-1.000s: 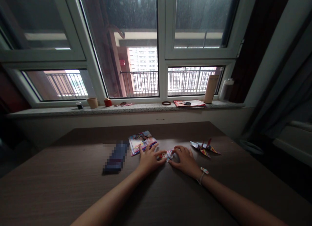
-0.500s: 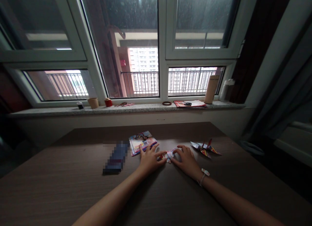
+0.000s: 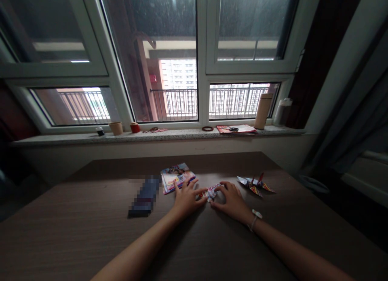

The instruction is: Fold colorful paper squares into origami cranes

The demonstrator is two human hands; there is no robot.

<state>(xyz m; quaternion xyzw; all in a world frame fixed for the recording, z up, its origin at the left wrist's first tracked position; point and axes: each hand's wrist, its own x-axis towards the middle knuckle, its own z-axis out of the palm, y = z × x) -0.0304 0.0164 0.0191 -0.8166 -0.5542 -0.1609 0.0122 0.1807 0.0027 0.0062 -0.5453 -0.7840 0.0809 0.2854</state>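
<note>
A small piece of colourful printed paper (image 3: 211, 192), folded, lies on the table between my two hands. My left hand (image 3: 187, 198) has its thumb and index finger pinched on the paper's left end, while its other fingers reach over the near edge of a stack of printed sheets (image 3: 177, 176). My right hand (image 3: 233, 200) curves round the right end, index finger at the far corner and thumb at the near edge. Two folded paper cranes (image 3: 254, 186) stand just right of my right hand. Fingers cover parts of the folded paper.
On the brown table (image 3: 91, 240), a blurred dark flat object (image 3: 145, 197) lies to the left. The windowsill (image 3: 182, 134) behind holds a paper cup (image 3: 115, 128), a red can-like item (image 3: 135, 127), a bracelet (image 3: 207, 128), scissors (image 3: 233, 129) on papers and a tan bottle (image 3: 263, 111).
My right thumb has slid slightly left and nearer along the paper's near edge. The paper has shifted a little; my left hand stays about where it was.
</note>
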